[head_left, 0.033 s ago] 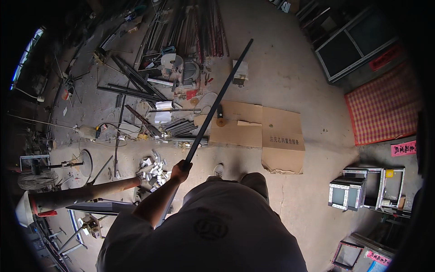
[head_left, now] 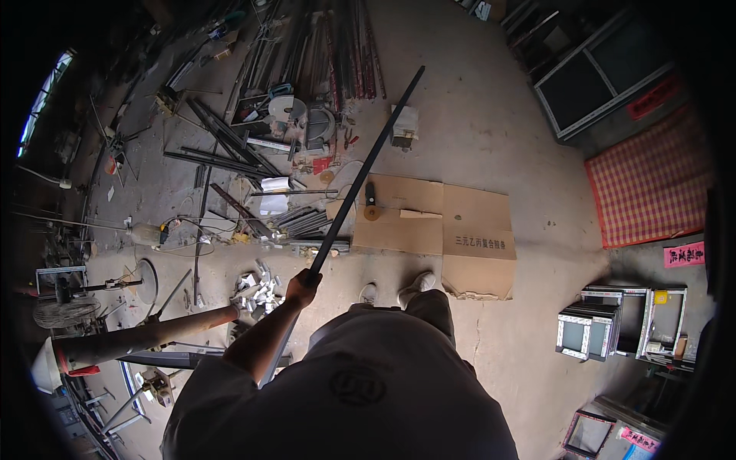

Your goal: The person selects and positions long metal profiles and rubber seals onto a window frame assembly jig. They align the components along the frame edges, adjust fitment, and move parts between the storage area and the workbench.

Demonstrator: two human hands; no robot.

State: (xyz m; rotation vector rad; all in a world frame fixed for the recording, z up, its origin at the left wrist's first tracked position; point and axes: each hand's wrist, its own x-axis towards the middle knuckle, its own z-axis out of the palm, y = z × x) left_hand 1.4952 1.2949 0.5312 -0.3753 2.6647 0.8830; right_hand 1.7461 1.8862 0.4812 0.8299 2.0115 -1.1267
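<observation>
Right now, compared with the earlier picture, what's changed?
The right shoe has come into view beyond the leg; it didn't show earlier. The long dark bar has shifted slightly left against the cardboard. Nothing was taken hold of or let go: the left hand still grips the bar, and the right hand stays out of view. The cardboard lies as it did.
</observation>
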